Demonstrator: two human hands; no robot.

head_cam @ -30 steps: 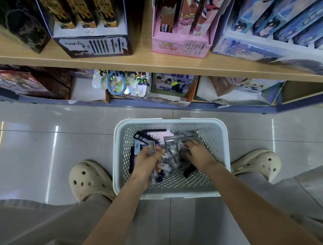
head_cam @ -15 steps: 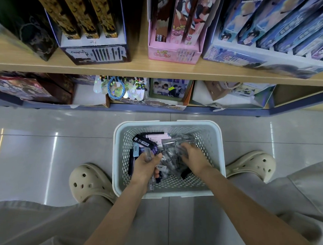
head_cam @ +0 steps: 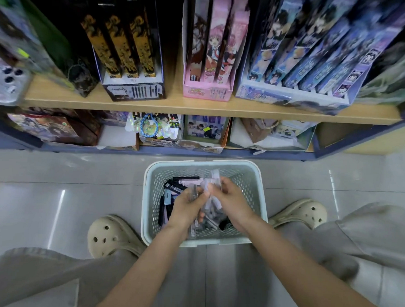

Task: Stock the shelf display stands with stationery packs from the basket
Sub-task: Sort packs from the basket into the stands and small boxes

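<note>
Pale perforated basket [head_cam: 261,202] sits on the floor tiles between two beige clogs [head_cam: 109,235].

Both hands are over the basket's middle. Left hand [head_cam: 186,208]: fingers curled round a bunch of clear packs [head_cam: 192,231], whose ends poke out below the fist toward the basket's near rim. Right hand [head_cam: 232,201]: thumb and fingertips pinch a raised clear pack [head_cam: 214,177], which points at the basket's far rim and is too blurred to read. The count of packs in either hand cannot be told.

Dark packs [head_cam: 172,186] lie in the basket's left half, partly hidden under the hands.

Beyond the basket is a shelf board [head_cam: 199,108] with a black stand [head_cam: 134,92], a pink stand [head_cam: 206,93] and a blue stand [head_cam: 292,97]; their tops are cut off.
</note>
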